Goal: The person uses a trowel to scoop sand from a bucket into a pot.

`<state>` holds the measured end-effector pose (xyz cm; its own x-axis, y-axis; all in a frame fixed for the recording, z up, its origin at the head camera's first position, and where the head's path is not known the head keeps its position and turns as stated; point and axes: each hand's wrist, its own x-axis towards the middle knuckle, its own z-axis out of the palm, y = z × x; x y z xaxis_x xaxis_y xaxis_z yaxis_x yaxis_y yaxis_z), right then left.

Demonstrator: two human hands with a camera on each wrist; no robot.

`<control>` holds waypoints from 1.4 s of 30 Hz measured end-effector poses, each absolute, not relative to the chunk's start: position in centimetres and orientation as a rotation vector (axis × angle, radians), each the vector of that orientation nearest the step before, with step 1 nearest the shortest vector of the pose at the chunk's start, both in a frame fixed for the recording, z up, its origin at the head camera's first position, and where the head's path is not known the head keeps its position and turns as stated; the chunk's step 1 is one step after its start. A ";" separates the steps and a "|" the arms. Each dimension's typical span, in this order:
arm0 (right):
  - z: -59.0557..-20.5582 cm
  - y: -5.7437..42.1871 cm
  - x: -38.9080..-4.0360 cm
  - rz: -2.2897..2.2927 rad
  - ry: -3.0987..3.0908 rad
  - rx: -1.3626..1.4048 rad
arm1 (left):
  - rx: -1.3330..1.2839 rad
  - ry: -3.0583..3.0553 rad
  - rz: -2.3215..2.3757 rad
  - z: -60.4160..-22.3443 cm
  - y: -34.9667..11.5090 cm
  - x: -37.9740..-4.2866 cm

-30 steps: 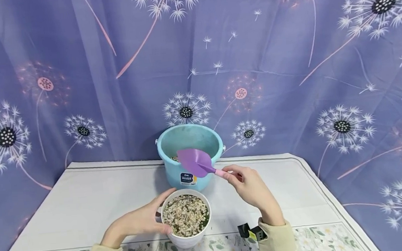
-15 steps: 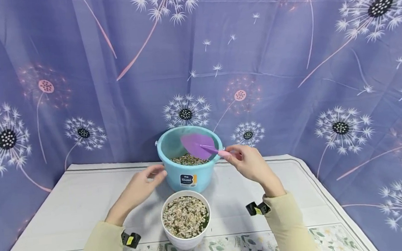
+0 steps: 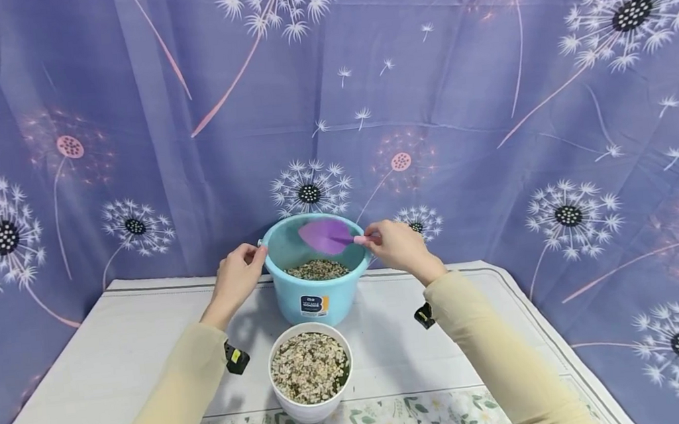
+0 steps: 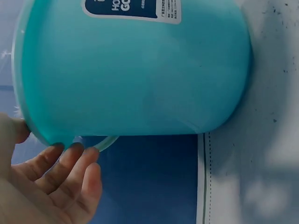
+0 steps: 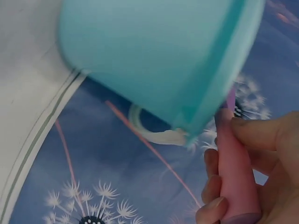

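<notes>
A purple garden trowel (image 3: 327, 236) with a pink handle (image 5: 236, 172) is held by my right hand (image 3: 399, 244), thumb and fingers around the handle. Its blade hangs over the mouth of the light blue bucket (image 3: 301, 293), which has a grainy mix (image 3: 318, 270) low inside. At the bucket's left side my left hand (image 3: 237, 275) pinches the rim. The left wrist view shows its thumb at the rim and its fingertips (image 4: 74, 151) on the outer wall, by the handle. In front of the bucket stands a white pot (image 3: 315, 413), filled near the top with pale granules (image 3: 309, 369).
The table has a white cover (image 3: 163, 348) with a leaf-print strip (image 3: 418, 420) along the near side. A purple-blue dandelion curtain (image 3: 210, 183) hangs right behind the bucket. The bucket's handle (image 5: 154, 135) hangs down outside the wall.
My left hand has left the white pot and moved up to the bucket's rim. My right hand has carried the trowel up and back, from the bucket's front to over its mouth.
</notes>
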<state>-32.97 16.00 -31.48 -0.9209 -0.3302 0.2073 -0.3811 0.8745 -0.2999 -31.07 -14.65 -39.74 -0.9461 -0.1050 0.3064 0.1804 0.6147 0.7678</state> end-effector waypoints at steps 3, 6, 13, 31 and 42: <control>-31.6 15.2 -33.6 0.396 -2.926 0.536 | -0.036 -2.515 -1.268 -39.8 -14.5 -31.8; -31.9 14.4 -34.2 0.279 -2.926 0.519 | -0.029 -2.504 -1.314 -39.9 -14.3 -32.3; -32.6 12.9 -35.4 -0.021 -2.887 0.475 | 0.000 -2.453 -1.484 -40.4 -13.9 -32.7; -34.3 7.9 -36.9 -0.634 -2.743 0.454 | -0.029 -2.408 -1.608 -40.9 -13.9 -32.9; -33.0 8.6 -35.9 -0.658 -2.706 0.768 | -0.025 -2.410 -1.627 -41.0 -13.9 -32.8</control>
<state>-35.90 8.55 -32.97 -0.8293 -0.5469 0.1151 -0.4329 0.7589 0.4866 -32.85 -13.93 -40.96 -0.9727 -0.1155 0.2015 0.1437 0.3820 0.9129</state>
